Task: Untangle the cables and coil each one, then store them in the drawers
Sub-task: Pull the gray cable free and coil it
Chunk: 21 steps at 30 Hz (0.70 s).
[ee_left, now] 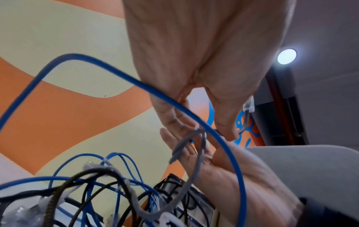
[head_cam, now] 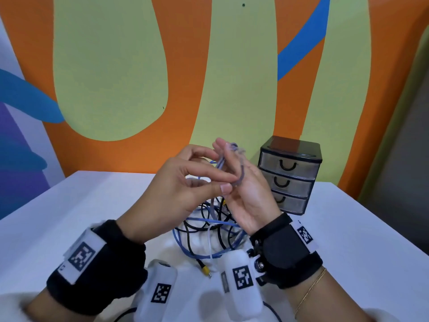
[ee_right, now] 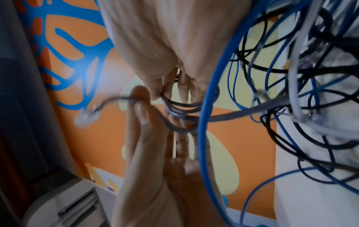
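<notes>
Head view showed a white tabletop (head_cam: 69,205) against an orange and green wall (head_cam: 111,66). At its far right stood a dark drawer unit (head_cam: 290,173) with 3 closed drawers. A tangle (head_cam: 209,226) of blue, black and white cables lay on the tabletop between the wrists, just left of the unit, a yellow plug (head_cam: 205,270) at its near edge. Both hands were raised above the tangle. The right hand (head_cam: 250,196) stood palm up, its fingers (ee_right: 165,87) hooked through several loops of a grey cable (head_cam: 240,175). The left hand (head_cam: 176,194) pinched that cable between thumb and forefinger; its clear plug (ee_right: 85,116) dangled past the left thumb. A blue cable (ee_left: 233,153) arched across both hands.
</notes>
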### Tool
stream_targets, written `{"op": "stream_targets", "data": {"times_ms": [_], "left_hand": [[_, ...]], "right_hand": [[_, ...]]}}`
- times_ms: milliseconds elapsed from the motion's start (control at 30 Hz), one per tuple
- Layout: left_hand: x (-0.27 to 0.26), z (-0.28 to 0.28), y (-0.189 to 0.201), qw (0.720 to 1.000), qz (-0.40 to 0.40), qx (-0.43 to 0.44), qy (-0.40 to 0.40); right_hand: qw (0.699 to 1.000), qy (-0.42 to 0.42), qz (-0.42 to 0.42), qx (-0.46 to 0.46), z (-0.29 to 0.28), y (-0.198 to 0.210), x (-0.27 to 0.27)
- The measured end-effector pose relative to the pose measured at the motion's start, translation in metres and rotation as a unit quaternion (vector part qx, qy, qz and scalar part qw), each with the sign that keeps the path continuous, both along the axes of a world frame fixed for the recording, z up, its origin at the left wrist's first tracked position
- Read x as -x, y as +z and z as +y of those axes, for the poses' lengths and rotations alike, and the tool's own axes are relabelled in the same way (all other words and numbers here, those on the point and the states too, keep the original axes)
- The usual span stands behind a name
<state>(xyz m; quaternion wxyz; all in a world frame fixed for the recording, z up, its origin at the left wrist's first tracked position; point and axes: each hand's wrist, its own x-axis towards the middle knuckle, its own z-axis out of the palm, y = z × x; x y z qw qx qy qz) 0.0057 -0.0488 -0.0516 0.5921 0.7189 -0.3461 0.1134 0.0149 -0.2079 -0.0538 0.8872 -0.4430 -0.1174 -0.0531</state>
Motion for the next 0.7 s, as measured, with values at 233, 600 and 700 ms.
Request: {"op": "stream_targets", "data": {"times_ms": [233, 600, 700], "left_hand": [[-0.001, -0.002, 0.001, 0.998, -0.034, -0.007, 0.044], [-0.007, 0.003, 0.001, 0.994, -0.021, -0.014, 0.105], [-0.009, 0.006, 0.000, 0.993, -0.026, -0.010, 0.112]], "right_hand": [[1.000, 0.002, -0.007, 0.010, 0.009, -0.007, -0.004], [0.994, 0.104, -0.018, 0.028, 0.018, -0.006, 0.004], [0.995, 0.083, -0.029, 0.050, 0.017, -0.006, -0.001]]}}
